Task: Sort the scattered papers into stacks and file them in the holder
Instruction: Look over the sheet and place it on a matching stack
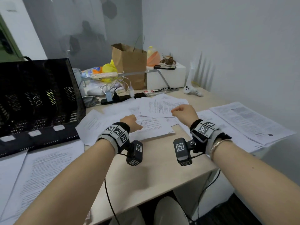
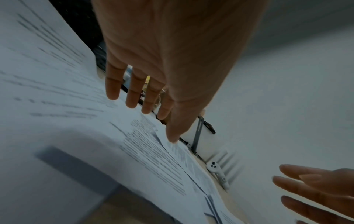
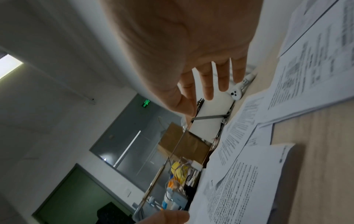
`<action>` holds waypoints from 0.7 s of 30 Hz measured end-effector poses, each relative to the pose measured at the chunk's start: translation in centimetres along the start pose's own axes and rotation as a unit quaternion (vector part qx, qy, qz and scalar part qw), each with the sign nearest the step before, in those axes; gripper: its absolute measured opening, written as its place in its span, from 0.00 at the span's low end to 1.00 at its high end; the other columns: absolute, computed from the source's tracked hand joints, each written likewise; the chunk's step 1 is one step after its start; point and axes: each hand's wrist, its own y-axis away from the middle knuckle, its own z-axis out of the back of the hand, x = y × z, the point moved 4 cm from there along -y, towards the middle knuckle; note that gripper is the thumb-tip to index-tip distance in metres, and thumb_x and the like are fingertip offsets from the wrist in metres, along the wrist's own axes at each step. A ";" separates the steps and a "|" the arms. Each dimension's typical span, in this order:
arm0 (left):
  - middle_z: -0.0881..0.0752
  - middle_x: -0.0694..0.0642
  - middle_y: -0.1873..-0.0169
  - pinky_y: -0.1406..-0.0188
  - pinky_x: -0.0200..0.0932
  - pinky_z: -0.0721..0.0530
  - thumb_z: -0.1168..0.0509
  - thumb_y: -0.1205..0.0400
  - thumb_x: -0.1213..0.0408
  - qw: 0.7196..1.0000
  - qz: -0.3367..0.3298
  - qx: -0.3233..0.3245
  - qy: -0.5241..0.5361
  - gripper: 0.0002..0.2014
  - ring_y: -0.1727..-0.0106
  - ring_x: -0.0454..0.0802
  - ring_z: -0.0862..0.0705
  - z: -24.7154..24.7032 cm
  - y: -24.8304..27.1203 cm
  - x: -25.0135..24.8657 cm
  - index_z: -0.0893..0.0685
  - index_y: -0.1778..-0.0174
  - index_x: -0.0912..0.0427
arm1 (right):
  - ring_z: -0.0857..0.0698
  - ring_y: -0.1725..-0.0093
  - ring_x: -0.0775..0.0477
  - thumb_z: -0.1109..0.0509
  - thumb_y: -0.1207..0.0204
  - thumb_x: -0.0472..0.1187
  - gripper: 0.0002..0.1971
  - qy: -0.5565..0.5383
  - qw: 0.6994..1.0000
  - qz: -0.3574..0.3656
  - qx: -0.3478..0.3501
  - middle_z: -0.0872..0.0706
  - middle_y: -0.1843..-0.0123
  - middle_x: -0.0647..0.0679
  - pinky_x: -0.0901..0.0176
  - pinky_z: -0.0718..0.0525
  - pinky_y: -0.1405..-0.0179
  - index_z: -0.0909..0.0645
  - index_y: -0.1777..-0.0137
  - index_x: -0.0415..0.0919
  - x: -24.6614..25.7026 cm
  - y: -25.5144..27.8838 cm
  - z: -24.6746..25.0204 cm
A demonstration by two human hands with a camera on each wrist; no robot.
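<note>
Both bare hands, left hand (image 1: pixel 130 123) and right hand (image 1: pixel 184 113), hover slack-fingered, gripping nothing, over scattered white printed paper sheets (image 1: pixel 155 114) beside a black perforated-metal file holder (image 1: pixel 37 98).

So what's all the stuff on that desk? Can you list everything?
scattered papers: many, white with print, overlapping mid-desk
paper stacks: two, white, one at the right edge, one front left
holder: one, black mesh, left side
desk: one, pale wood
paper bag: one, brown, at the back
box: one, white, right of the bag
phone: one, dark, on the box
controller: one, white, by the wall
yellow toy: one, left of the bag
left hand: open, over the papers
right hand: open, over the papers
</note>
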 end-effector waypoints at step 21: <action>0.30 0.57 0.27 0.28 0.54 0.31 0.26 0.35 0.36 0.997 0.059 0.048 -0.031 0.45 0.26 0.58 0.35 -2.6 -6.8 6.5 0.36 0.23 0.44 | 0.55 0.16 0.38 0.30 0.29 0.48 0.31 0.314 0.909 -0.001 0.274 0.50 0.15 0.44 0.34 0.60 0.21 0.31 0.25 0.62 0.7 -7.9 -17.4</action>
